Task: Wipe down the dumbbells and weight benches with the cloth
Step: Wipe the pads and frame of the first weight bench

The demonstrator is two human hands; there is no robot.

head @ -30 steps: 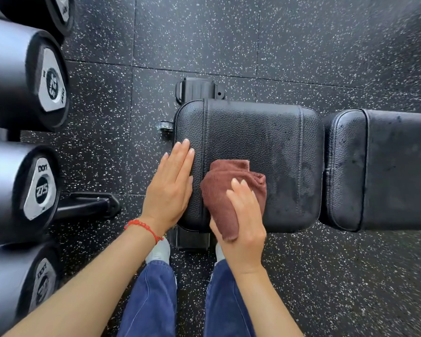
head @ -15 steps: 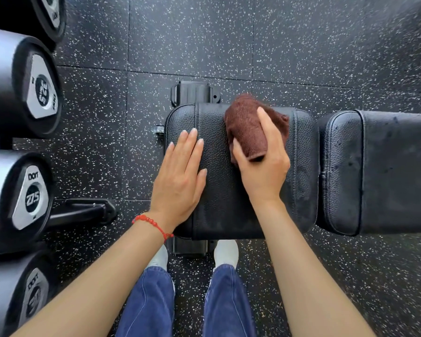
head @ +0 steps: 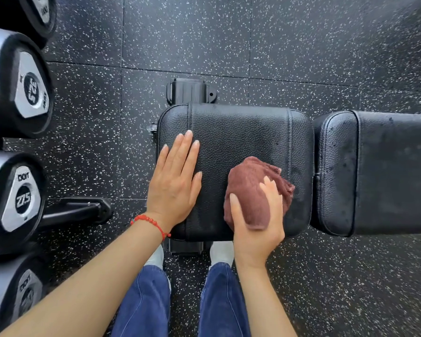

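Pressing down on a bunched maroon cloth (head: pixel 252 190), the right hand (head: pixel 255 229) reaches in from the near edge, its thumb hooked over the cloth's left side and its fingers curled over the top, gripping the terry fabric against the seat pad (head: pixel 238 132). The cloth sits on the near right part of this pad, close to its right seam. The pad is a rounded rectangle of black pebbled leatherette with stitched seams near both ends. The left hand (head: pixel 174 183) lies flat on the pad's left part, fingers straight and together, pointing far, holding nothing; a red beaded bracelet (head: pixel 151 221) circles its wrist. Just right of the seat pad, across a narrow gap, lies the longer back pad (head: pixel 387 171) of the same material, speckled with droplets. At the far left, round black dumbbells (head: pixel 22 81) with silver end plates stand stacked on their rack. Black rubber floor (head: pixel 277 45) with white flecks lies beneath, and blue trouser legs (head: pixel 144 300) show at the near edge.
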